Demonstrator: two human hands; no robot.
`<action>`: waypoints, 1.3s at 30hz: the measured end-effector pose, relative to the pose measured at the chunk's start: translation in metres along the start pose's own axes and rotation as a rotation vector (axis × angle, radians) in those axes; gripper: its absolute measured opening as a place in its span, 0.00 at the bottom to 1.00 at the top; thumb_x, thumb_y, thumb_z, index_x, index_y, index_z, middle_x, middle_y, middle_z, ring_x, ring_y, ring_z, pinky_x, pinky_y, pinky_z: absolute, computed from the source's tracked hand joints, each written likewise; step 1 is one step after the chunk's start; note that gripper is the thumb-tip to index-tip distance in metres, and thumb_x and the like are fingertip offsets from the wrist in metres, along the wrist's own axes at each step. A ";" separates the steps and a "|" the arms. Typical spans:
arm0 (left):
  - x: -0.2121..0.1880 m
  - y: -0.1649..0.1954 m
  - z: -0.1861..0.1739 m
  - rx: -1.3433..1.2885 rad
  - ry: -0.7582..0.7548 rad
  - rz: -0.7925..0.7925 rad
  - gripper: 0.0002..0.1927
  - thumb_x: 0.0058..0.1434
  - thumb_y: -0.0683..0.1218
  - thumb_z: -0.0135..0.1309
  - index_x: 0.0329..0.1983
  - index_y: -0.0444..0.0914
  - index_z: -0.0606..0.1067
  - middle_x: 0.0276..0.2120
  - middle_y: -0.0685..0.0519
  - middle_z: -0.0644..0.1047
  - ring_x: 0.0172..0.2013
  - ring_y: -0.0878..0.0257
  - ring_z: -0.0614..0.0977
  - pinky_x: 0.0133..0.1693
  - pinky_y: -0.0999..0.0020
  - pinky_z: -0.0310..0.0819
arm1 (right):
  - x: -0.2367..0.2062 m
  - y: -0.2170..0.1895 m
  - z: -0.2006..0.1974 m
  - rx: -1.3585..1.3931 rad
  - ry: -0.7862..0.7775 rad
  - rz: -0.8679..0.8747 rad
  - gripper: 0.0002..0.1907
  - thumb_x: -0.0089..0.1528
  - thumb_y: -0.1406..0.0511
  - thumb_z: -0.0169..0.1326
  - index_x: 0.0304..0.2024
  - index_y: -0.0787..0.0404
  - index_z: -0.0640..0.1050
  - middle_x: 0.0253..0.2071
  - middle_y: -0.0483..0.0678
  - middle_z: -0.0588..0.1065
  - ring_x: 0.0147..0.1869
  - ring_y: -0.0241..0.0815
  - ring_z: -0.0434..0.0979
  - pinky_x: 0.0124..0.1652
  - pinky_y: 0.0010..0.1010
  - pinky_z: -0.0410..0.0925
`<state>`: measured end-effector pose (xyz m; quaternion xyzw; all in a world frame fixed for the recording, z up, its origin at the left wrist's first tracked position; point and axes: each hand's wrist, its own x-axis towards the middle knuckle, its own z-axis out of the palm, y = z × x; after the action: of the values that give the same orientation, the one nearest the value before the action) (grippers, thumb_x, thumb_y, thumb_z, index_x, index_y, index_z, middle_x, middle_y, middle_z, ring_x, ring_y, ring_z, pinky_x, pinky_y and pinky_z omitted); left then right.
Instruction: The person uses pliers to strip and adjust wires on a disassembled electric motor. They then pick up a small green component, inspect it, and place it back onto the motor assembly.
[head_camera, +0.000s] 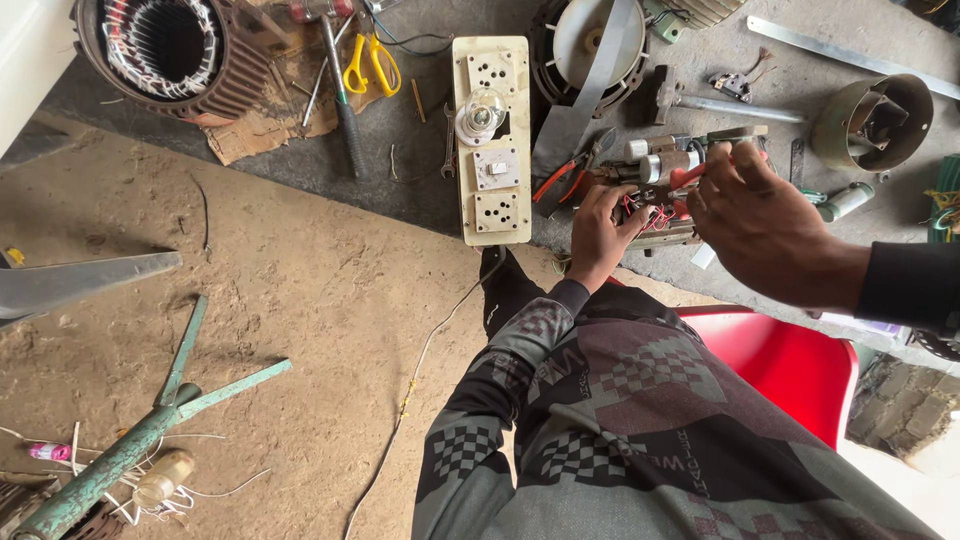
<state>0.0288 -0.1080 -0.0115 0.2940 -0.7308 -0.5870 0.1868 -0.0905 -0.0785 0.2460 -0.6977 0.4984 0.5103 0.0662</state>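
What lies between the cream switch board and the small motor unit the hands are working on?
In the head view, red-handled pliers lie between the cream switch board and the motor unit, beside the left hand.

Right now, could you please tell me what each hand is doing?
Left hand: fingers curled on the small motor assembly, among its red wires.
Right hand: fingers pinched at the assembly's top by a red part; a real grip cannot be told.

the dirt floor (300, 270) carries a green metal stand (150, 420) and a white wire (420, 370). the grey concrete slab (400, 170) beyond holds a switchboard (491, 140), yellow scissors (370, 62), a hammer (340, 90) and a motor coil (165, 50).
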 end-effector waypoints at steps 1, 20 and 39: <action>0.000 -0.001 0.000 0.001 0.000 -0.002 0.20 0.61 0.52 0.65 0.51 0.37 0.79 0.39 0.53 0.76 0.34 0.63 0.79 0.39 0.65 0.76 | 0.001 0.000 0.000 -0.014 -0.009 -0.006 0.24 0.65 0.56 0.45 0.58 0.63 0.73 0.53 0.49 0.74 0.67 0.55 0.63 0.63 0.47 0.49; 0.000 -0.011 0.001 0.000 0.033 0.084 0.22 0.60 0.54 0.66 0.51 0.37 0.77 0.40 0.53 0.75 0.38 0.63 0.78 0.41 0.64 0.76 | 0.054 0.008 0.081 1.126 -0.579 0.216 0.21 0.70 0.59 0.48 0.64 0.55 0.67 0.40 0.49 0.75 0.43 0.53 0.71 0.52 0.62 0.64; 0.006 -0.012 0.008 0.048 0.009 0.012 0.21 0.59 0.57 0.65 0.46 0.38 0.79 0.37 0.55 0.73 0.37 0.65 0.78 0.39 0.67 0.76 | -0.004 0.008 0.024 -0.265 0.307 0.006 0.30 0.64 0.61 0.50 0.68 0.62 0.68 0.54 0.50 0.76 0.65 0.54 0.70 0.63 0.44 0.57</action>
<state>0.0221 -0.1076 -0.0252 0.2964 -0.7455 -0.5670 0.1865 -0.1121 -0.0656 0.2411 -0.7684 0.4333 0.4593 -0.1043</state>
